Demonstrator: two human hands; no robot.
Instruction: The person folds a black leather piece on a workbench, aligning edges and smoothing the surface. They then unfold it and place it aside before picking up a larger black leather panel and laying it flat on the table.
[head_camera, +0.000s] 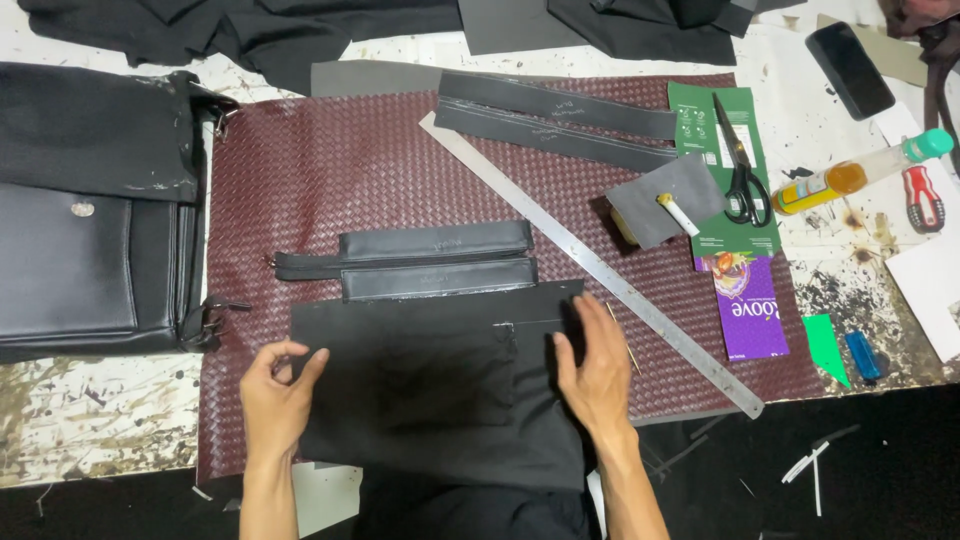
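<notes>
- the black fabric panel is lying flat on the maroon woven sheet, directly between the two hands, with its near edge hanging over the front edge of the surface.
- the left hand is resting on the panel's left edge, fingers loosely curled and pressing down; it is not gripping anything.
- the right hand is lying flat on the panel's right edge, fingers extended and released, palm down.
- two black padded strips are lying just beyond the panel's far edge, parallel to it, the nearer one touching or almost touching it.
- the steel ruler is running diagonally from upper centre to lower right, passing just beside the right hand.
- open woven sheet is showing to the left of the panel and above the strips.
- two longer black strips are lying at the far side of the sheet.
- to the right, scissors are resting on a green card, near a grey patch, a purple packet and a bottle with a green cap.
- a black bag is sitting at the left.
- the surface is paint-stained white, and dark floor is showing below it.
</notes>
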